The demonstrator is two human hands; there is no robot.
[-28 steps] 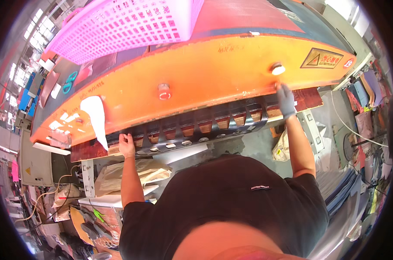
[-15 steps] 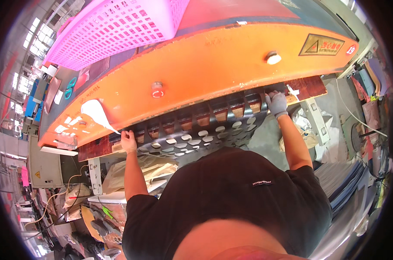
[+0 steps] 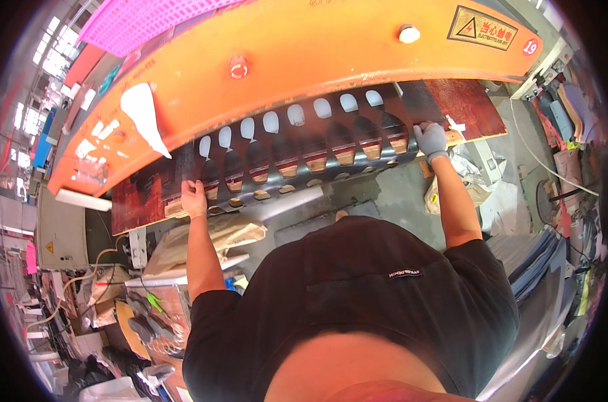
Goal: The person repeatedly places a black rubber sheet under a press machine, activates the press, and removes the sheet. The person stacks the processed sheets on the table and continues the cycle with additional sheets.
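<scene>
A black sheet (image 3: 232, 163) full of rounded cut-outs lies across a dark red, wood-edged board (image 3: 469, 107), under the orange beam of a machine. Its near edge hangs past the board. My left hand (image 3: 194, 198), bare, pinches the sheet's near left corner. At the right end, my grey-gloved right hand (image 3: 431, 139) has its fingers closed on the sheet's edge. Along the far side of the sheet runs a row of pale rounded shapes (image 3: 271, 122); whether these are loose pieces or openings, I cannot tell.
The orange beam (image 3: 331, 50) spans the far side, with a red button (image 3: 238, 67), a white knob (image 3: 408, 33) and a white paddle-shaped piece (image 3: 140, 110). A pink basket (image 3: 143, 23) rests on top. Brown paper (image 3: 217, 238) lies below left; stacked sheets (image 3: 542, 268) stand right.
The black sheet has moved away from me, farther onto the board and under the beam; less of it hangs down. Both hands keep hold of its ends. The view has tilted lower.
</scene>
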